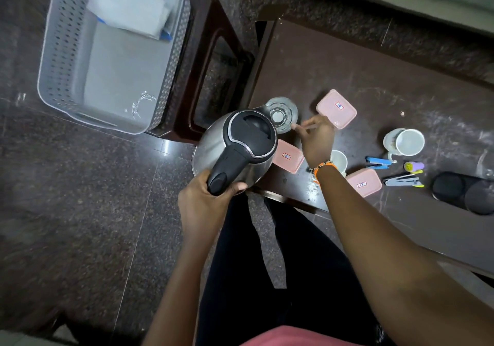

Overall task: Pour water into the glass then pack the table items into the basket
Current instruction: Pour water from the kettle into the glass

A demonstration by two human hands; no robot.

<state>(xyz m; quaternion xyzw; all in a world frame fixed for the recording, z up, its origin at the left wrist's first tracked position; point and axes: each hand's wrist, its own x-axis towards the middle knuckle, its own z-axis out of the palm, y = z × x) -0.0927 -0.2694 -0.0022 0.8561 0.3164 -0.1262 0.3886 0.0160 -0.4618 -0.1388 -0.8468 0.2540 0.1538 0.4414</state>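
Observation:
A steel kettle (213, 142) with a black lid and handle is tilted, its spout over the clear glass (283, 114) at the table's left corner. My left hand (205, 198) grips the kettle's handle. My right hand (316, 140) rests on the table just right of the glass, fingers apart, one fingertip near the glass; whether it touches is unclear. The grey perforated basket (50, 59) stands on a stool at the left, holding a white packet (128, 9) and a clear glass item (143, 103).
On the brown table (374, 59) lie three pink lidded boxes (336, 108) (290, 156) (363, 182), a white mug (406, 142), a small white cup (339, 160), a blue stapler (378, 162), a second stapler (403, 180), a purple-yellow item (413, 166) and black round lids (465, 192). The dark stool (211, 38) stands between basket and table.

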